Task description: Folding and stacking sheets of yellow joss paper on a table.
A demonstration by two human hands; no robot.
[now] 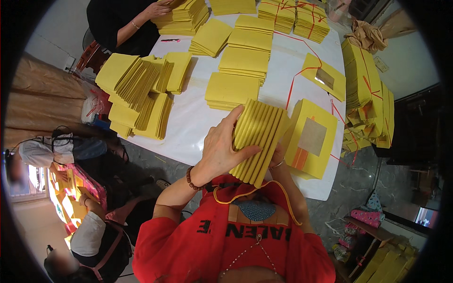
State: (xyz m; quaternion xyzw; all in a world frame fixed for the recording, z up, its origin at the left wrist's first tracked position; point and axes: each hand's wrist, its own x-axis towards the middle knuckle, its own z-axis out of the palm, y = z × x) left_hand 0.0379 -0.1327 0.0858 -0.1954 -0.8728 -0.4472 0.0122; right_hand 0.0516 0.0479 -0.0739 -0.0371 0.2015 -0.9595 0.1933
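Observation:
A thick bundle of yellow folded paper envelopes [257, 141] is held up over the near edge of the table, its rounded folds facing me. My left hand [219, 147] is closed round its left side, with the thumb across the folds. On the far right side of the bundle, my right hand [277, 156] grips it, mostly hidden behind the paper. Just right of my hands stands a yellow stack [325, 125] with a greyish window and an orange strip on top. Beyond the bundle lies a short pile of yellow envelopes [232, 88].
The white-covered table [188, 115] carries more yellow piles [125, 78] at left. Red string [291, 89] trails at right near a windowed envelope [318, 82]. Tied bundles [361, 75] rise beyond the right edge. A co-worker's hand [158, 9] rests on a far pile; other people work at lower left.

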